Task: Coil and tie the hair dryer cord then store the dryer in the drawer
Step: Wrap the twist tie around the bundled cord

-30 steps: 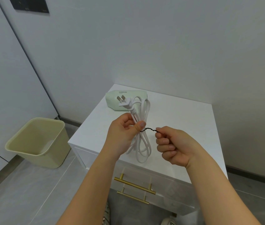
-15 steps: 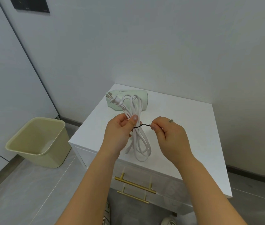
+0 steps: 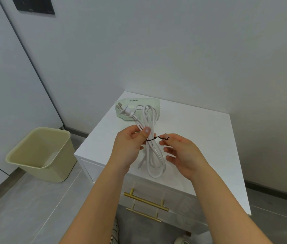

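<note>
Progress: cord (image 3: 154,155) coiled, black twist tie (image 3: 154,138) wound round its middle, tying judged nearly done; hair dryer (image 3: 139,104) lies on worktop (image 3: 200,138), drawer (image 3: 156,196) closed, storing left | Left hand (image 3: 130,148) grips the coil above the worktop, thumb beside tie | Right hand (image 3: 183,154): fingers loose at tie's tail, pinch cannot tell

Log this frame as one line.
left grip: holds coiled cord | twist tie: wrapped round it | right grip: at tie tail, pinch unclear | hair dryer: on cabinet | drawer: closed

Room over cabinet top (image 3: 200,136) (dryer (image 3: 142,103) behind)
</note>
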